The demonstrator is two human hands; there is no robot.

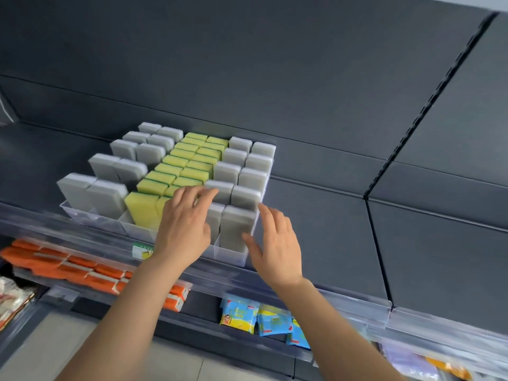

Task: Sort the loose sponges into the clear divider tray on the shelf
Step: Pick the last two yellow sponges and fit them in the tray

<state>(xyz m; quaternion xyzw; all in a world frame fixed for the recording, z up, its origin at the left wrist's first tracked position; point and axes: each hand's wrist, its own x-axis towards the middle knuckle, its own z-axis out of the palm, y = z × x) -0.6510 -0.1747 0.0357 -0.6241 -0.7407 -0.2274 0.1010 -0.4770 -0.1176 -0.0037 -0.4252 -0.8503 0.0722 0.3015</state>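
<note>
Now: both hands open at the tray's front-right corner

Clear divider tray (230,254) sits on the dark shelf (330,215), front edge right behind the clear price rail (343,299). Sponges stand upright in rows inside it. Grey sponges (107,198) fill the two left columns and the two right ones, w/ yellow-green sponges (176,166) in the two middle columns.

L hand (182,229) is over the front-middle of the tray, palm down. Its fingers are spread and only slightly bent, w/ the tips reaching over the grey tops one row back from the front. It's holding nothing. Can't tell if the tips actually touch the sponges, as there's some blur.

R hand (277,248) is at the tray's front-right corner, also spread wide and gripping nothing. Its thumb lies against or just in front of the front-right grey sponge (235,224), and its index tip is up by the tray's right edge. Contact is unclear.

Lower shelf has orange packs (68,268) on the left and blue packets (239,316) nearer the middle.
</note>
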